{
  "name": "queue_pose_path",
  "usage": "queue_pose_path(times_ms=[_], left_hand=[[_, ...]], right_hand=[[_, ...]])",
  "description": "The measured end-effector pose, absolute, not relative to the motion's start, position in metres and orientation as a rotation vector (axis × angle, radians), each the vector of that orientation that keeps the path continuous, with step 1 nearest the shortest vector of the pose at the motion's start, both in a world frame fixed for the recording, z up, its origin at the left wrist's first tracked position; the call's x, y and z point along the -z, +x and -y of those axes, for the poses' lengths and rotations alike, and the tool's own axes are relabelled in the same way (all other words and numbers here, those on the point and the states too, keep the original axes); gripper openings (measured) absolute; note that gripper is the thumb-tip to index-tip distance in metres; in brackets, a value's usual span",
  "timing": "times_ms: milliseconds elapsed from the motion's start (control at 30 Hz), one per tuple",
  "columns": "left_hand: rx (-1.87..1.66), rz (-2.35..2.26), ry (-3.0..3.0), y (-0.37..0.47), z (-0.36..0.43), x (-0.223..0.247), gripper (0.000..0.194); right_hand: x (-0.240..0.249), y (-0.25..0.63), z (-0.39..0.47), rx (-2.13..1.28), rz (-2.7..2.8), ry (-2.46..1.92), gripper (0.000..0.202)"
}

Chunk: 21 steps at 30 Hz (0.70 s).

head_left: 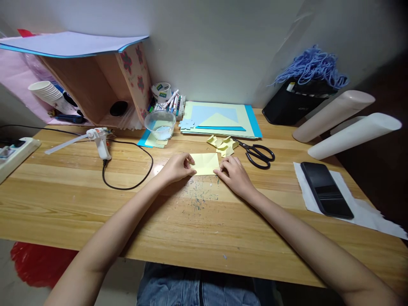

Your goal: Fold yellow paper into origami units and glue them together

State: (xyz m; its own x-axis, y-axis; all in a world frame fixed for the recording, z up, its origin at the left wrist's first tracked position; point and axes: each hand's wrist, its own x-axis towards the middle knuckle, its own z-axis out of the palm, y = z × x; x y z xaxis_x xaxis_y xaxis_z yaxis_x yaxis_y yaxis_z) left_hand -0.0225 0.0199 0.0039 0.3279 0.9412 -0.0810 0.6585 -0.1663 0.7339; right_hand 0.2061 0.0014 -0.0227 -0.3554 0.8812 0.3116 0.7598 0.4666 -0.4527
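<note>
A small pale yellow sheet of paper with crease lines lies on the wooden desk before me. My left hand pinches its left edge between thumb and fingers. At the opposite edge, my right hand is closed with thumb and fingertips on the lower right corner. Just beyond the sheet sit several folded yellow paper pieces. Black-handled scissors lie to their right, with the blades partly hidden by the folded pieces.
A glue gun with a looping cable lies left. Behind are a clear plastic bowl, markers and stacked coloured paper. A phone rests on tissue at right, near two white rolls. A cardboard box stands back left.
</note>
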Motion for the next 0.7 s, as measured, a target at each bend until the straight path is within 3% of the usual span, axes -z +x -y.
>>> queue_pose_path(times_ms=[700], left_hand=[[-0.466, -1.392, 1.987, -0.0219, -0.0192, -0.0027, 0.023]], right_hand=[[0.0228, 0.2021, 0.0028, -0.074, 2.249, -1.487, 0.025]])
